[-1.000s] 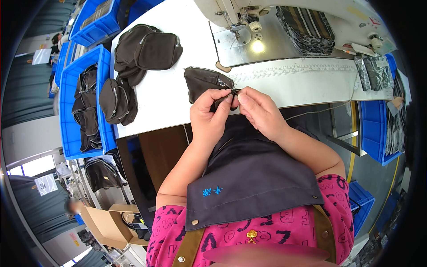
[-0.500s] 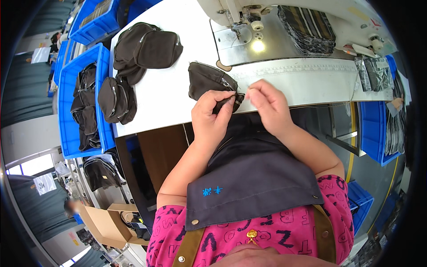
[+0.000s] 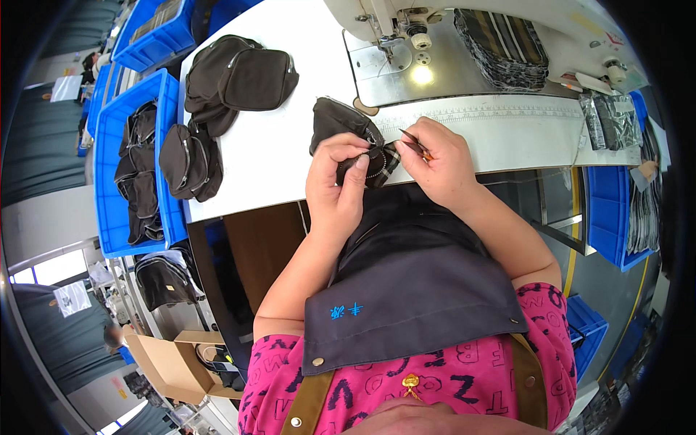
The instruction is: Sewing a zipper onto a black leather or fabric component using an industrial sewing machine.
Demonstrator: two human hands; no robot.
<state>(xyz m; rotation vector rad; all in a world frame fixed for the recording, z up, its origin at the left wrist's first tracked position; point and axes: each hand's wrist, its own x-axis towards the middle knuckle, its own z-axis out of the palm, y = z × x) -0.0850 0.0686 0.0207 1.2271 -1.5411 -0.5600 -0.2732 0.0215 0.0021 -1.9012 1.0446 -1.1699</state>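
Note:
My left hand (image 3: 338, 177) is closed, pinching the zipper edge of a dark brown fabric pouch (image 3: 335, 122) at the table's front edge. Striped lining (image 3: 392, 161) and a curved row of zipper teeth show beside my fingertips. My right hand (image 3: 444, 163) is wrapped round small thread snips (image 3: 415, 148) with dark pointed blades and a bit of orange. Their tips are close to the pouch's right end, where my right fingertips also meet the lining; whether they hold it I cannot tell.
A sewing machine (image 3: 384, 29) stands beyond my hands, with stacked striped fabric pieces (image 3: 500, 47) on its bed. More brown pouches (image 3: 257, 80) lie at the table's left, beside a blue crate (image 3: 172, 94) of others. A ruler strip (image 3: 493, 112) runs along the table.
The snips now show in my right hand, which has turned and come closer to the pouch. My left hand has shifted slightly left, and more lining and zipper show.

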